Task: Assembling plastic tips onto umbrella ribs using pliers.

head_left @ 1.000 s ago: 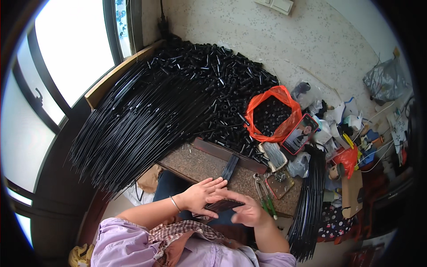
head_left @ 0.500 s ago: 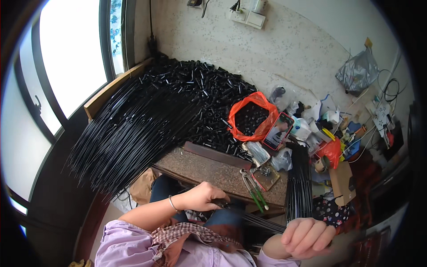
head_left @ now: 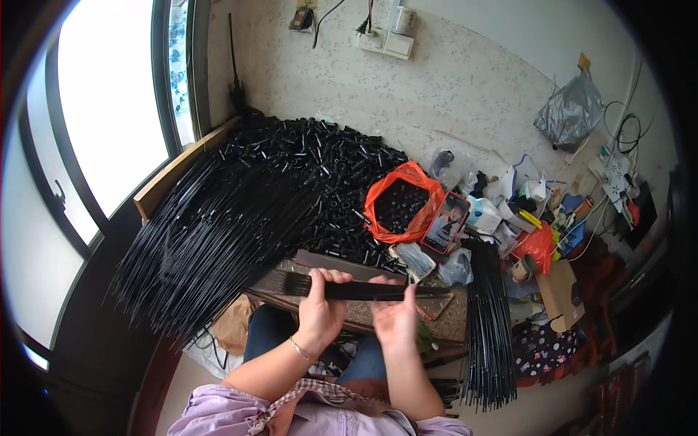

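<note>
A level bundle of thin black rods (head_left: 356, 291) spans both my hands, just above the worktable's front edge. My left hand (head_left: 322, 305) is closed around it towards the left, thumb up in front, and the rods' ends fan out a little past it. My right hand (head_left: 395, 316) has the bundle between its raised thumb and its fingers, which are partly hidden. To the left lies a wide spread of long black rods (head_left: 203, 247). Behind it is a heap of short black tubes (head_left: 313, 152). Another stack of rods (head_left: 488, 334) hangs over the table's right side.
An orange-red plastic bag (head_left: 376, 231) of small black parts stands beside a phone (head_left: 446, 224) with a lit screen. Behind my right hand, green-handled pliers (head_left: 425, 336) are partly hidden. Clutter and an open cardboard box (head_left: 560, 294) are at the right. A wooden board (head_left: 182, 163) edges the left.
Both hands have risen from below the table edge to in front of it. My right hand has come in from the lower right, and the rods have swung up level between my hands.
</note>
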Demonstrator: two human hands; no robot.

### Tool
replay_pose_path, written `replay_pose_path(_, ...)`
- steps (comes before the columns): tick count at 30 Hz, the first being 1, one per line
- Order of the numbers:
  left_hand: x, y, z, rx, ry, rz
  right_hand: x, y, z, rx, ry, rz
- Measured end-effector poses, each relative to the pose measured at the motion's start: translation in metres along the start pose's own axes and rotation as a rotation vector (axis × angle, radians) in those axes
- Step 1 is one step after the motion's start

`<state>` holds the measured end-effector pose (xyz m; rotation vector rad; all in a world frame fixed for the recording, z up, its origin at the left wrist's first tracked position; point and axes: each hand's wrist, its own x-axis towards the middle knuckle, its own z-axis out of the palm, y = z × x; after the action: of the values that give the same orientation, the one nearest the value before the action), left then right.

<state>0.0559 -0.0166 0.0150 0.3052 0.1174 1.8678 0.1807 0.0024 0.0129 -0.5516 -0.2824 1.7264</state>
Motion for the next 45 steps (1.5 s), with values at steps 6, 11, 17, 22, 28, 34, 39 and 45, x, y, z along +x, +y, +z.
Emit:
replay_pose_path(6,-0.045,-0.004,0.002,0.047,-0.092,-0.879,0.006,-0.055,0.053,-0.127,-0.087,-0.572)
replay_pose_path(11,-0.013,0.047,0.054,1.074,-0.906,0.056,-0.015,-0.033,0.042,-0.559,-0.462,-0.642)
replay_pose_path(17,0.042,0.04,0.064,1.293,-0.639,0.072,0.007,0.039,-0.041,-0.734,-0.537,-0.116)
replay_pose_path(22,0.054,0.044,0.025,1.18,-0.757,-0.343,0.022,0.05,-0.067,-0.524,-0.56,0.059)
replay_pose_path(28,0.12,0.023,0.024,0.947,-1.102,-0.508,0.022,0.056,-0.075,-0.506,-0.177,0.019)
replay_pose_path(34,0.244,-0.046,-0.046,2.245,-0.549,0.333,0.023,0.052,-0.078,-0.5,-0.119,-0.014)
replay_pose_path(39,0.286,-0.045,-0.081,2.458,-0.429,0.358,0.023,0.049,-0.074,-0.551,0.007,-0.061)
replay_pose_path(45,0.275,0.006,-0.068,1.036,0.155,-0.11,0.014,0.048,-0.044,-0.683,-0.048,-0.042)
